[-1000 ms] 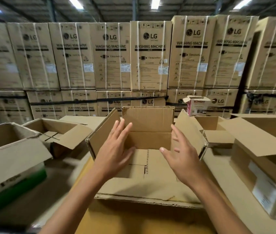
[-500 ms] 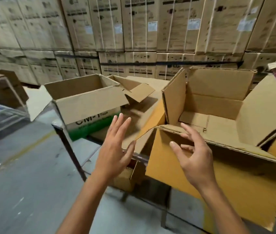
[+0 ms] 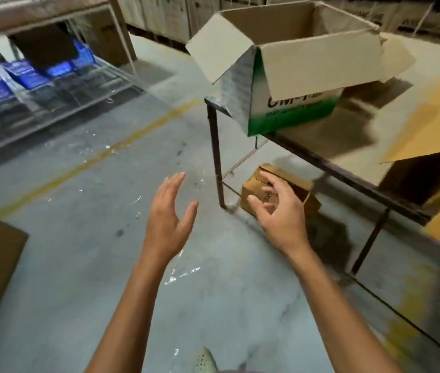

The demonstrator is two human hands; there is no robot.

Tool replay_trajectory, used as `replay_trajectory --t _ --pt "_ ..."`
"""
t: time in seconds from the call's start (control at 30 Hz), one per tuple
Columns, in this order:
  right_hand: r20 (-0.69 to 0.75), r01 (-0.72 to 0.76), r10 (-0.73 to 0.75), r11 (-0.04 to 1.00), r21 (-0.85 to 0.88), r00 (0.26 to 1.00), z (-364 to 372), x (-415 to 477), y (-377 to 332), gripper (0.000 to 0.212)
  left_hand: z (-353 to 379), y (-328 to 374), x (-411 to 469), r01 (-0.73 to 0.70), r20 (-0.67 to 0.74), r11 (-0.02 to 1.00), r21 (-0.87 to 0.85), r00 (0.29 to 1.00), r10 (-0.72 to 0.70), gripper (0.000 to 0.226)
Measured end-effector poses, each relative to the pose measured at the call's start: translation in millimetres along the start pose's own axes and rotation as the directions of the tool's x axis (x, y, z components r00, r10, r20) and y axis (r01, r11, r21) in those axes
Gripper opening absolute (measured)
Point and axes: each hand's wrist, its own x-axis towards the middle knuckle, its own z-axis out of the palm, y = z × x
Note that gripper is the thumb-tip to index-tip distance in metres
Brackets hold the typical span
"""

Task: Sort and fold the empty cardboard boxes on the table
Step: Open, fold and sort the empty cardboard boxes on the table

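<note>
Green-banded carton open on the bench, hands empty.
Corrugated and stiff, flaps splayed, it stands at the bench corner; a careless reach could likely tip so light a box off the edge. Left hand flat-fingered, right hand loosely curled, both holding nothing, above the concrete floor.

I see an open cardboard box standing upright on a corner of the tabletop. Its printed side is white fading to green with dark lettering, its top flaps are spread outward, and the inside is bare brown. Well apart from it, at the right edge of my view, a second box, plain brown, is cut off and blurred, with a broad yellowish flap reaching out past the tabletop's front edge.
</note>
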Motion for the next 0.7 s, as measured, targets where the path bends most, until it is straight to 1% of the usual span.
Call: replay_trajectory --t 0.07,0.17,0.37,0.53,0.63,0.7 --pt "0.085 0.012 -0.007 0.998 -0.061 0.996 46.6 9.6 1.7 0.052 -18.0 -40.3 1.4 0.059 -0.006 0.998 0.019 0.998 -0.059 0.059" --pt "0.193 0.038 -0.006 0.985 -0.167 0.981 101.9 26.7 6.9 0.064 -33.8 -85.2 10.7 0.107 0.002 0.993 0.040 0.994 -0.107 0.059" --pt "0.315 0.058 0.021 0.969 -0.241 0.949 173.0 82.6 25.4 0.070 -37.1 -155.9 68.3 0.138 -0.020 0.986 0.095 0.990 -0.137 0.059" --pt "0.332 0.045 0.019 0.982 -0.185 0.943 223.4 172.3 51.0 0.068 -23.5 -199.7 152.1 0.155 -0.037 0.982 0.106 0.988 -0.152 0.059" --pt "0.330 0.026 0.027 0.987 -0.156 0.944 246.7 229.3 53.9 0.067 -22.3 -208.9 205.2 0.175 -0.044 0.978 0.113 0.984 -0.171 0.059" --pt "0.335 0.038 0.009 0.990 -0.134 0.942 259.3 264.3 50.7 0.066 -25.4 -212.9 237.4 0.164 -0.048 0.979 0.125 0.986 -0.159 0.059"
